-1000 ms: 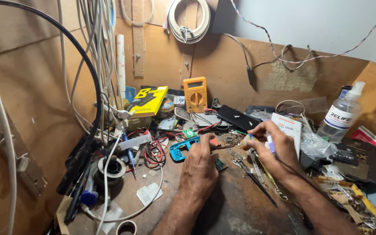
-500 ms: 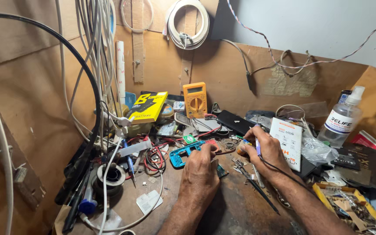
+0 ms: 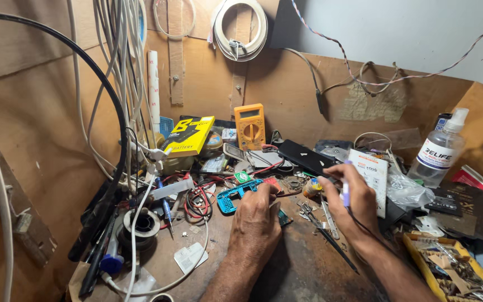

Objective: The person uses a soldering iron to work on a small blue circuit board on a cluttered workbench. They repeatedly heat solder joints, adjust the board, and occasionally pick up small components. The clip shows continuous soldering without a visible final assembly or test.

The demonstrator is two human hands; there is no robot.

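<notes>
While pinned flat:
Left hand (image 3: 255, 215): pressed closed on blue phone frame (image 3: 235, 197); thin, brittle, hold edges.
Right hand (image 3: 354, 201): clamped on purple-tipped tool (image 3: 346, 193); light.

Two bare forearms reach up from the bottom edge toward the middle. The left hand (image 3: 256, 215) lies palm down, knuckles up, its fingers curled forward and pressing at their tips. The right hand (image 3: 353, 204) sits just beside it, wrist bent, thumb and fingers closed in a pinching grip.
</notes>
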